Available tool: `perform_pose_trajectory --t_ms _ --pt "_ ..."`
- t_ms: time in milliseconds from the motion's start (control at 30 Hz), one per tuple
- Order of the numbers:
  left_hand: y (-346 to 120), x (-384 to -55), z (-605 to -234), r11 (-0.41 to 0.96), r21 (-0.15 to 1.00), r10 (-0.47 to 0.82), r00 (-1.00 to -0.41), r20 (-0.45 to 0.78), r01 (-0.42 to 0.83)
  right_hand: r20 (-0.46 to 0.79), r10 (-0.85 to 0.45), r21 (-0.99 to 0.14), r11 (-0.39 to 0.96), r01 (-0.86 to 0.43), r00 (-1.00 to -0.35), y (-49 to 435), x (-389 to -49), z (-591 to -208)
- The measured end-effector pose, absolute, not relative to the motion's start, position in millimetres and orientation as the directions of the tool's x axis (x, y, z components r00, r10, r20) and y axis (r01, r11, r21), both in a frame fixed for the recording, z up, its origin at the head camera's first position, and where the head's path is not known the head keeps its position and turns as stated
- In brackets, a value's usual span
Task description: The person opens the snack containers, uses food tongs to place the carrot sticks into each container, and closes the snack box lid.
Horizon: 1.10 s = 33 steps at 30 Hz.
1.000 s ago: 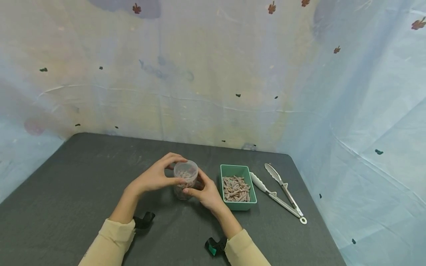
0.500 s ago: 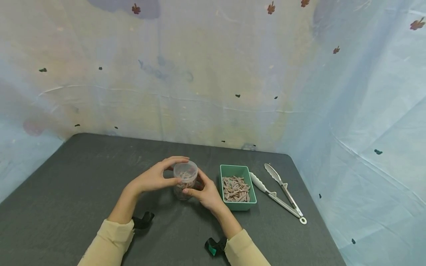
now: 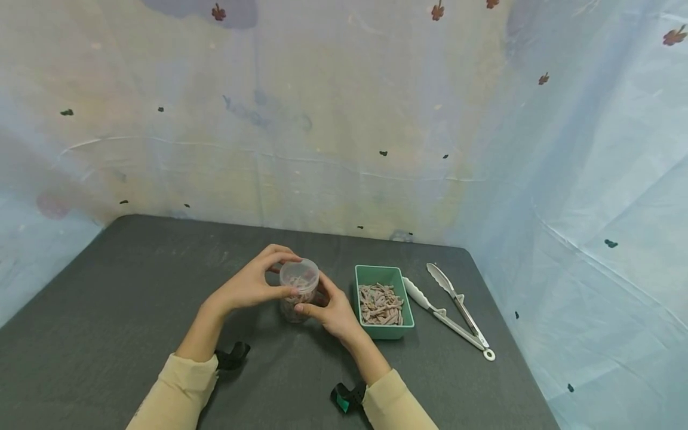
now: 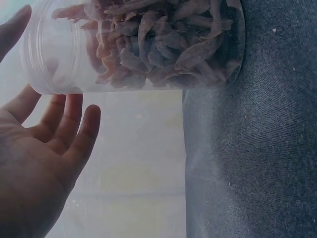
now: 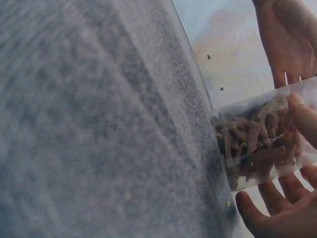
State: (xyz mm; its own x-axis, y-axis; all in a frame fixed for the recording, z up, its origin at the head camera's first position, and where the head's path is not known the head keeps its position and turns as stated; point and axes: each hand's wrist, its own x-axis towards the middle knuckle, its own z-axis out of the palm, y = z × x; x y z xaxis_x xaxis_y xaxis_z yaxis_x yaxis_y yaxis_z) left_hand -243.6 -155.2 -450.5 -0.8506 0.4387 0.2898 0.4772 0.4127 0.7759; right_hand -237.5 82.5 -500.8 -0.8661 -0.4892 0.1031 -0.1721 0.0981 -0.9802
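A clear plastic jar (image 3: pixel 292 313) stands upright on the dark table, its lower part filled with brownish, twisted strips (image 4: pixel 148 44). My left hand (image 3: pixel 249 288) grips its translucent lid (image 3: pixel 299 273) from the left, thumb at the near side and fingers at the far side. Lower down, my right hand (image 3: pixel 337 310) holds the jar's body from the right, with the thumb in front. In the right wrist view the right hand (image 5: pixel 285 215) has its fingers under one side of the jar (image 5: pixel 252 139), and the left hand (image 5: pixel 290 37) reaches in from above.
Right of the jar stands a green rectangular tub (image 3: pixel 387 333) with more of the same strips. Beyond it lie white-tipped tongs (image 3: pixel 454 325), spread apart. The table (image 3: pixel 134 286) ends at a pale patterned sheet (image 3: pixel 333 119) behind and at the right.
Around the lid, my left fingers first shift right at the far side with the thumb going left, then swing back the other way. The right hand and jar stay in place.
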Motion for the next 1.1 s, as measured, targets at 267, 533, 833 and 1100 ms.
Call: perform_pose_trajectory --t_ms 267,533,833,1100 --pt "-157.2 -242.5 -449.6 0.4 0.759 0.477 -0.824 0.305 0.513 0.107 -0.49 -0.978 0.103 -0.179 -0.865 82.6 -237.8 -500.4" --pt "-156.5 -240.2 -448.6 0.361 0.754 0.518 -0.79 0.327 0.549 0.107 -0.492 -0.98 0.097 -0.176 -0.864 82.8 -238.3 -500.4" --pt "-147.9 -242.1 -449.4 0.438 0.761 0.426 -0.856 0.294 0.479 0.113 -0.502 -0.982 0.076 -0.174 -0.857 83.1 -238.7 -501.1" --pt "-146.8 -241.9 -449.4 0.458 0.755 0.403 -0.867 0.293 0.468 0.115 -0.506 -0.982 0.073 -0.175 -0.855 83.3 -239.2 -501.3"
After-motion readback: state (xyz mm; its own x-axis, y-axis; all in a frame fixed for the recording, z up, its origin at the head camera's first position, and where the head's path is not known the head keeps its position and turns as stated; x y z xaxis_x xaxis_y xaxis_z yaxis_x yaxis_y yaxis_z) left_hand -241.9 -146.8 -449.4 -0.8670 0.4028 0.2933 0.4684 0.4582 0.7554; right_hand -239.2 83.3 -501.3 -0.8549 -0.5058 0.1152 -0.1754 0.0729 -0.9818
